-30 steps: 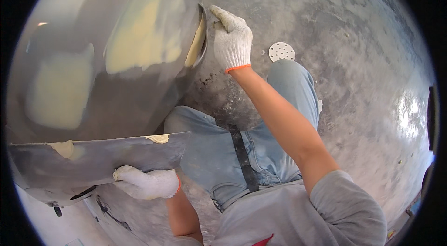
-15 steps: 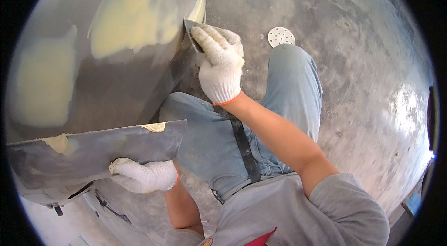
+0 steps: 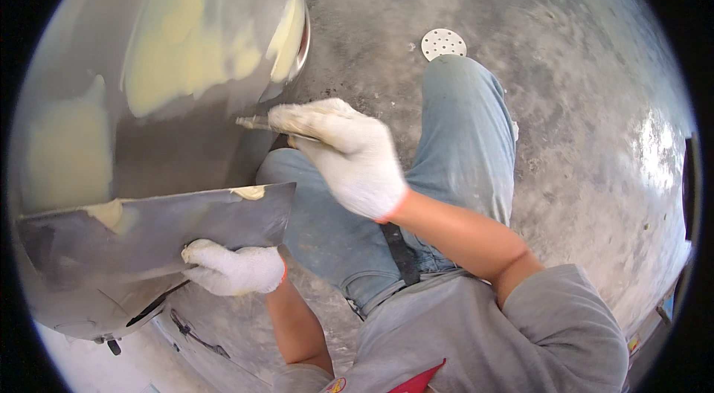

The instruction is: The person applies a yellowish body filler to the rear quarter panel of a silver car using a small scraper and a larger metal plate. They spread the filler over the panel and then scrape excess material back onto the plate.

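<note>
My left hand (image 3: pixel 234 268), in a white knit glove, grips the lower edge of a wide grey metal sheet (image 3: pixel 186 226). Dabs of pale yellow filler paste (image 3: pixel 249 192) sit along the sheet's upper edge. Gloved likewise, my right hand (image 3: pixel 342 147) is closed round a thin putty knife (image 3: pixel 254 123), seen nearly edge-on and slightly blurred. The knife is between the sheet and a grey curved car panel (image 3: pixel 171 140), and whether it touches the panel I cannot tell. Smooth yellow filler patches (image 3: pixel 193 36) cover parts of that panel, with a narrow strip (image 3: pixel 286 32) at its right edge.
A white perforated sanding disc (image 3: pixel 444 45) lies on the stained concrete floor (image 3: pixel 580 133), just beyond my bent knee (image 3: pixel 461 88). My jeans-clad legs are close beside the panel. More of the vehicle body, with dark fittings, shows below the sheet at lower left.
My right hand has drawn the putty knife away from the panel's right-edge filler strip, back toward me and the sheet. The left hand and sheet have shifted only slightly.
</note>
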Tool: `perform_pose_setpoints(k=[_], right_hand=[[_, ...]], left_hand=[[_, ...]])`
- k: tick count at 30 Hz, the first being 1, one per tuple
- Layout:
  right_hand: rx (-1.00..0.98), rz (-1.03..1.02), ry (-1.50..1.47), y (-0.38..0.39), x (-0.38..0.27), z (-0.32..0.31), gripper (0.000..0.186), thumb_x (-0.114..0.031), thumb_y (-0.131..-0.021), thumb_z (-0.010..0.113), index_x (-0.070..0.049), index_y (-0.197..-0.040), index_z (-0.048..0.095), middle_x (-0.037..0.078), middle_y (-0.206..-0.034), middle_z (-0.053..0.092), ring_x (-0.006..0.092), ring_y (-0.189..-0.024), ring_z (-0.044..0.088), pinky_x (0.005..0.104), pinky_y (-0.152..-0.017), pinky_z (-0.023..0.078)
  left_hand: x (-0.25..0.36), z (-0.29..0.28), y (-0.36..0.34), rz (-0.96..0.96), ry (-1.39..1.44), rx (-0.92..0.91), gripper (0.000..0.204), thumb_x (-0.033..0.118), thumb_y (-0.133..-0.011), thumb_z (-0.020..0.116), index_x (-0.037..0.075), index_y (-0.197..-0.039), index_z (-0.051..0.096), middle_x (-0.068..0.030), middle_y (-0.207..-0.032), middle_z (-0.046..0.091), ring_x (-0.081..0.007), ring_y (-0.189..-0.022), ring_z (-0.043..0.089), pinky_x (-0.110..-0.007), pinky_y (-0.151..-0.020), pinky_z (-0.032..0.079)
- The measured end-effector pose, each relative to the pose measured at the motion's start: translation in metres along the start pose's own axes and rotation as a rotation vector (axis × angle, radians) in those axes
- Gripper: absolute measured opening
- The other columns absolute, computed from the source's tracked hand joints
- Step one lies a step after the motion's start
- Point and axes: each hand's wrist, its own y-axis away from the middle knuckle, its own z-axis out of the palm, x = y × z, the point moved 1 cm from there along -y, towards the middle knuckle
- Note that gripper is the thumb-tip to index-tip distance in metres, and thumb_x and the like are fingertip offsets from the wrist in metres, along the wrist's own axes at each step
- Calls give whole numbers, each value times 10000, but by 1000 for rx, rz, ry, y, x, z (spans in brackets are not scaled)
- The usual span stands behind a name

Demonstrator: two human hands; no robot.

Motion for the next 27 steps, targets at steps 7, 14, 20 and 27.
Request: perform_pose_setpoints(k=[7,14,20,27], right_hand=[[-494,-188,244,20,-2,-47,400,-30,-865,761,-93,-1259,737,132,-1235,758,317,-1073,745,367,-932,618],[369,265,88,-69,72,-49,457,-37,-950,648,-11,-1406,660,146,-1262,766,137,-1099,714,301,-955,560],[424,204,-254,-128,89,-14,335,-41,-949,656,15,-1266,746,103,-1168,801,106,-1030,704,261,-943,539],[391,185,-291,-114,79,-3,353,33,-936,658,44,-1282,730,124,-1198,784,115,-1085,701,267,-991,537]], left_hand=[[-14,-4,7,146,-152,-1,420,299,-1111,508,-88,-1100,669,-184,-1003,646,-250,-903,571,-390,-845,496],[-14,-10,-11,434,-281,-22,459,292,-1129,497,-109,-1316,618,-238,-1259,649,-308,-1041,648,-378,-946,537],[-9,-15,-11,648,-463,14,389,288,-1119,511,-85,-1137,620,-183,-1052,609,-293,-896,596,-381,-810,514],[-31,-37,-19,425,-269,-27,357,258,-1115,508,-80,-1081,619,-150,-997,604,-242,-862,570,-379,-768,503]])
